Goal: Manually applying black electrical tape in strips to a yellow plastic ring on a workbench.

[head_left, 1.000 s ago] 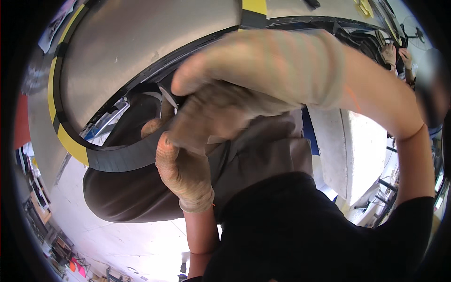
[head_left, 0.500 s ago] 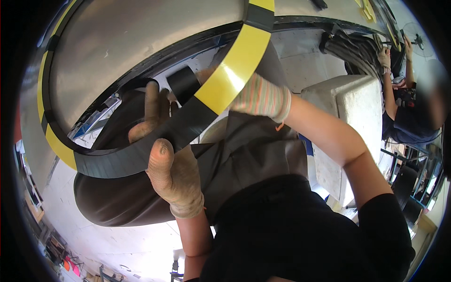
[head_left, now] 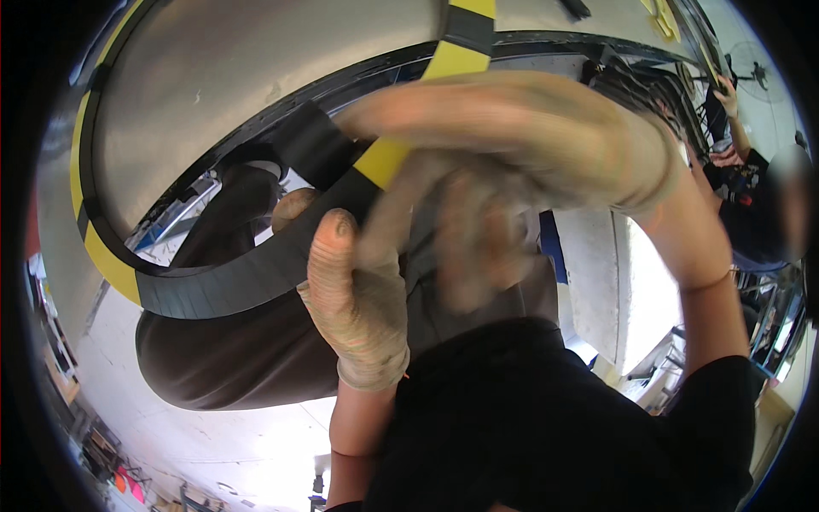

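Note:
A large ring with yellow and black bands [head_left: 213, 294] lies tilted over my lap, its far part against a metal sheet. My left hand [head_left: 363, 320], in a worn knitted glove, grips the ring's near right section. The thumb is on the front face, and a fingertip shows behind the inner edge. My right hand [head_left: 529, 145], gloved too, is smeared by motion and crosses in front of the ring's right side. Its fingers reach toward a short black strip [head_left: 316, 147] that sticks inward from the ring. Whether they hold the strip, I cannot make out.
The metal sheet [head_left: 281, 51] with a dark edge spans the far side. A pale block [head_left: 597, 273] stands at my right. Beyond it another person [head_left: 751, 205] is at work, near a fan [head_left: 755, 77]. Yellow pieces [head_left: 661, 19] lie at the far right.
My right hand has come from behind the ring to its front, and is higher up. My left hand has slid right along the ring. The black strip has shifted slightly left.

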Demonstrator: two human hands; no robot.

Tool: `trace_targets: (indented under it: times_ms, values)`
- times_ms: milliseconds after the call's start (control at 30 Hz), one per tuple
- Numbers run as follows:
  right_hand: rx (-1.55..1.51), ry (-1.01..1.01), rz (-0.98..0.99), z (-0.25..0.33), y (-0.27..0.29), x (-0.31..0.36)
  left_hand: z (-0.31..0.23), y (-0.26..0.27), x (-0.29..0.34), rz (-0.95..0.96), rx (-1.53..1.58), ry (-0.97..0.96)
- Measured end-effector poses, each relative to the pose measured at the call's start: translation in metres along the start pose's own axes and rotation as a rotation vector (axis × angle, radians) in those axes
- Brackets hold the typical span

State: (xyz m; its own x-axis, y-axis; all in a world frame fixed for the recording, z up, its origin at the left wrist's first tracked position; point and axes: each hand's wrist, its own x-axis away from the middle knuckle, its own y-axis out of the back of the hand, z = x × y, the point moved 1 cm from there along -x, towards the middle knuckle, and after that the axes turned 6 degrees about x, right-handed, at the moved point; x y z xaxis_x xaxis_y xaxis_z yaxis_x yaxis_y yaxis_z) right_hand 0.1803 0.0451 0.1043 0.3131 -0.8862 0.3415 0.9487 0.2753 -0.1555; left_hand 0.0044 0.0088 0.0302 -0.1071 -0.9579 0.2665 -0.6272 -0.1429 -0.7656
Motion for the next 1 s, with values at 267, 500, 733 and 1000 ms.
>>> trace_targets:
  times_ms: [267,500,733,1000]
  values:
    - [0.055,-0.284,0.292,-0.032,-0.036,0.016,-0.010,0.031,-0.018,0.076,-0.030,-0.226]
    - [1.011,0.957,-0.080,-0.131,0.005,-0.092,-0.018,0.045,-0.021,0.071,-0.129,-0.185]
    - [0.474,0.638,0.290,-0.108,0.060,-0.043,-0.023,0.049,-0.007,-0.090,-0.047,-0.115]
    - [0.413,0.267,0.180,0.016,-0.012,-0.048,-0.016,0.035,-0.017,0.119,0.191,-0.080]
